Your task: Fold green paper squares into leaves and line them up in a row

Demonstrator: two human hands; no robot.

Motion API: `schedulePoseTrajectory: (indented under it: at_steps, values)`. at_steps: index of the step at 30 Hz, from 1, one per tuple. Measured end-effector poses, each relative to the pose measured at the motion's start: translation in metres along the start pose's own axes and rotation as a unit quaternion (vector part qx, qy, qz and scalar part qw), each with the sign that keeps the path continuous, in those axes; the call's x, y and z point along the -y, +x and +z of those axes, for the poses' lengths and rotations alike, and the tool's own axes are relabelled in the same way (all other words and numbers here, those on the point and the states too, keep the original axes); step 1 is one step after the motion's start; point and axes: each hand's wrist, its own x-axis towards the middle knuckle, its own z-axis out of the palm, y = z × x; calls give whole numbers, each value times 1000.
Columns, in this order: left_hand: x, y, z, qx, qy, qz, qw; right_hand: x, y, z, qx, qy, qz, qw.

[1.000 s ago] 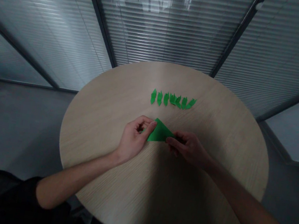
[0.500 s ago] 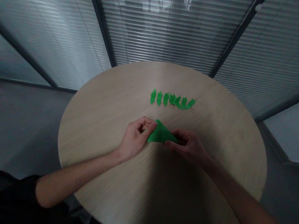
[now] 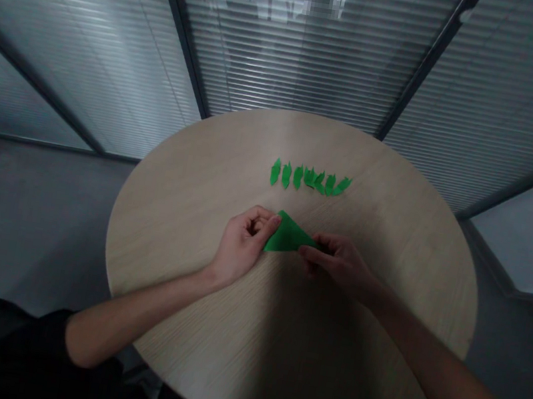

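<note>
Your left hand (image 3: pixel 242 243) and right hand (image 3: pixel 340 263) grip a folded green paper triangle (image 3: pixel 288 235) with closed fingers (image 3: pixel 311 254), above the round wooden table's (image 3: pixel 388 259) middle; a row of small green paper folds (image 3: pixel 309 179) lies toward the far edge.

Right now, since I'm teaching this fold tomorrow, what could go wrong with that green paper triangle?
The green paper triangle is held at opposite ends by the left hand and right hand, so uneven pull might skew or crease it. Just beyond, the row of small folded green paper pieces lies loose on the round wooden table, and a careless sweep could knock them out of line.
</note>
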Motion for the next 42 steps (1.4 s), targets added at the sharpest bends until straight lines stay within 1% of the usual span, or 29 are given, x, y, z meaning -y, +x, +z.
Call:
schedulePoseTrajectory:
  at_steps: [3,9,16,24,31,34,39,42]
  values:
    - [1,-1,1,-2,2,1,1000,0,1,0,16,14,9,1000]
    - [1,0,1,-5,16,10,1000,-1,3,-5,-19,-21,-24,999]
    - [1,0,0,2,13,6,1000,-3,1,-12,-10,-56,-11,998]
    - [5,-2,1,5,20,22,1000,1,0,-14,44,-38,25,998]
    - [3,-2,2,5,21,11,1000,3,-1,-15,43,-47,6,998]
    - [1,-3,2,9,21,7,1000,3,-3,-16,56,-49,17,997]
    - [2,-4,3,27,13,7,1000,4,-3,-17,102,-38,50,993]
    - [2,-4,3,32,15,0,999,4,-2,-18,92,-35,48,994]
